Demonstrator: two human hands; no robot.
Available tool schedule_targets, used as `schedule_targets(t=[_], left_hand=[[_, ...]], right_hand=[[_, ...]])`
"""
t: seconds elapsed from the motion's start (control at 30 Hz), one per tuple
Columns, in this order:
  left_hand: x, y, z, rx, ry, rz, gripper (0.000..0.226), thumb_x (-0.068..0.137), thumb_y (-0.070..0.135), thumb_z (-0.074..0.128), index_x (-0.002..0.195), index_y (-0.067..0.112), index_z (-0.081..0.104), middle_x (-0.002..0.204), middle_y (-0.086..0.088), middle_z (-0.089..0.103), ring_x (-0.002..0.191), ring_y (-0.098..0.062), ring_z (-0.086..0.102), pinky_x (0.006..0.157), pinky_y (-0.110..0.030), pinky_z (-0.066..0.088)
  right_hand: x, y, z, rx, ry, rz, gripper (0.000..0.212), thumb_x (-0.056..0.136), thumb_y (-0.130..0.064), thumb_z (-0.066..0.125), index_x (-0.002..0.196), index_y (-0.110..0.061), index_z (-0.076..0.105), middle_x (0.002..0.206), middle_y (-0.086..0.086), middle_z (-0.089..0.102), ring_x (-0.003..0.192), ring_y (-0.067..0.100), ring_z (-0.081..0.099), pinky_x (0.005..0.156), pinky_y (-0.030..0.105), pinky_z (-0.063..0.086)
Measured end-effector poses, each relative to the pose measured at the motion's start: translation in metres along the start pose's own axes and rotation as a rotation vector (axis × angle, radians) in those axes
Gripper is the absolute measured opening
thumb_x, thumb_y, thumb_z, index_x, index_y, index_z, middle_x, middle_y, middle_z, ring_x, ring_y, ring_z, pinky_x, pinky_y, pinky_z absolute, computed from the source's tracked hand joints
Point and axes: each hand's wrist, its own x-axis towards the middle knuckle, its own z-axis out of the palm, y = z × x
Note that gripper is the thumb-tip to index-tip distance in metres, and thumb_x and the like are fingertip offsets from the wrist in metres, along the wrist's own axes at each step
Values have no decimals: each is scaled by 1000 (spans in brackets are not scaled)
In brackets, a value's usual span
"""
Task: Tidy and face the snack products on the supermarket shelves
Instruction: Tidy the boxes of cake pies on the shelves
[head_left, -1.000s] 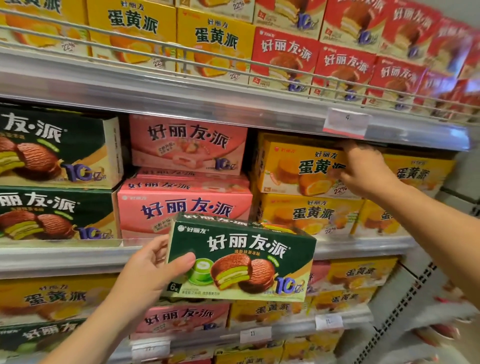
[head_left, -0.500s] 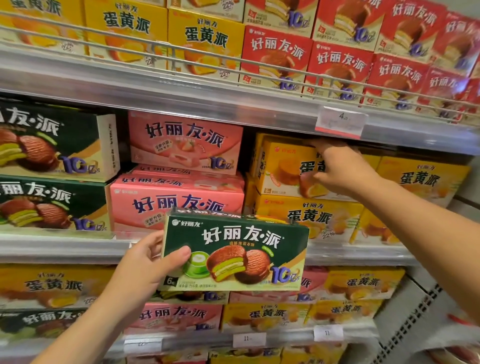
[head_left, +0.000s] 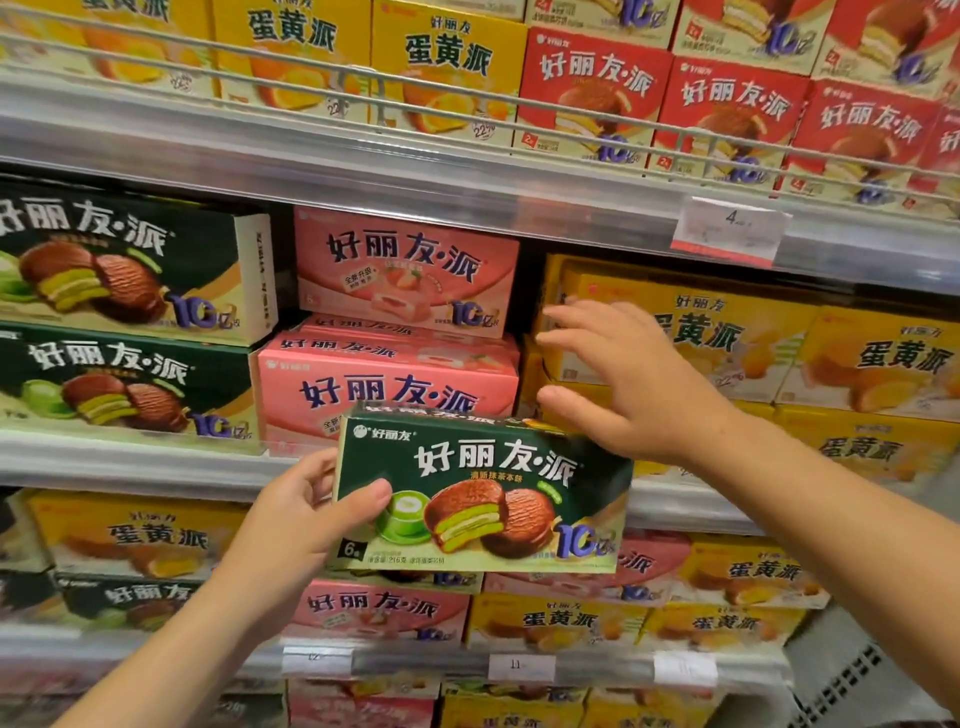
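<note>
Green box (head_left: 483, 493) gripped in left hand (head_left: 301, 514), right hand (head_left: 634, 384) above

The held green box (head_left: 480, 491) hides pink boxes (head_left: 387, 392) behind it; price tag (head_left: 730, 231) print is too blurred.

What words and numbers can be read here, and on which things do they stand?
"好丽友·派", "10亿", "6": green box in the left hand.
"好丽友·派": pink boxes.
"蛋黄派": yellow boxes.
"好丽友·派": red boxes.
"4": upper price tag.
"11": lower price tag.
Smaller print: blurred.
</note>
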Motion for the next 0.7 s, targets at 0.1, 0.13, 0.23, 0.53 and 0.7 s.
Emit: schedule_targets(t=[0.1,0.13,0.23,0.53,0.7], left_hand=[[-14,4,-22,1,37,-1,52,67,31,82,115,19,64,106,-6,74,91,-24,73,70,-34,59],[-21,7,-33,-9,51,8,53,67,30,80,116,17,64,107,-7,74,89,-22,73,65,-28,58],[-41,18,-73,-4,104,43,55,66,29,78,117,15,63,107,-9,74,87,-21,73,59,-23,56],[-114,44,-255,-96,354,152,57,72,22,70,126,12,56,115,-8,72,100,-20,70,71,-23,57],[-157,36,-343,-450,347,-3,52,73,26,67,122,11,56,114,-22,69,87,-32,72,57,-38,58]], right_hand=[[16,-44,20,104,-122,-128,66,86,-67,43,135,-23,54,148,2,45,138,20,38,113,43,31],[23,-57,24,142,-193,-113,72,83,-72,41,138,-27,49,148,-3,45,135,17,41,109,40,37],[51,-96,31,174,-342,-61,86,71,-89,27,140,-39,41,137,-14,55,122,11,53,94,37,49],[155,-273,54,215,-341,-215,93,68,-94,15,125,-34,56,121,-8,65,106,17,62,81,42,54],[216,-370,63,362,-348,-108,106,58,-99,17,129,-31,56,117,-10,66,92,5,62,75,30,52]])
